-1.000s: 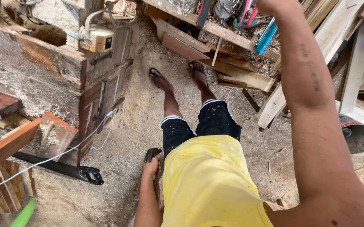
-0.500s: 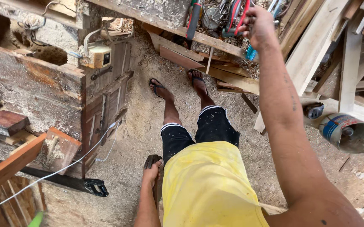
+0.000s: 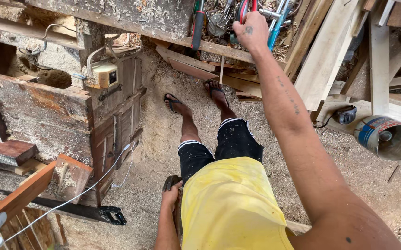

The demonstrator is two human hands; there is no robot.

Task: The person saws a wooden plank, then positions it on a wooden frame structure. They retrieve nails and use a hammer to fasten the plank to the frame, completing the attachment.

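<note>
At the top centre of the frame I see my right hand (image 3: pixel 251 31) reaching into a heap of tools (image 3: pixel 237 18) on a wooden shelf (image 3: pixel 219 47), fingers hidden among them, so I cannot tell their grip. Low in the frame my left hand (image 3: pixel 171 196) wraps around a dark handle (image 3: pixel 170 181) beside my yellow shirt (image 3: pixel 228 208), above the sawdust floor (image 3: pixel 158 139).

Wooden bench (image 3: pixel 47 106) at left, tin can (image 3: pixel 388 137) on floor at right, tool shelf (image 3: pixel 237 18) ahead, handsaw (image 3: pixel 61 209) below bench

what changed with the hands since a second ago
The right hand reached further forward and now rests among the tools on the shelf; whether it grips one is unclear. The left hand stayed at the hip, holding a dark object. Feet stayed planted on the sawdust floor.
</note>
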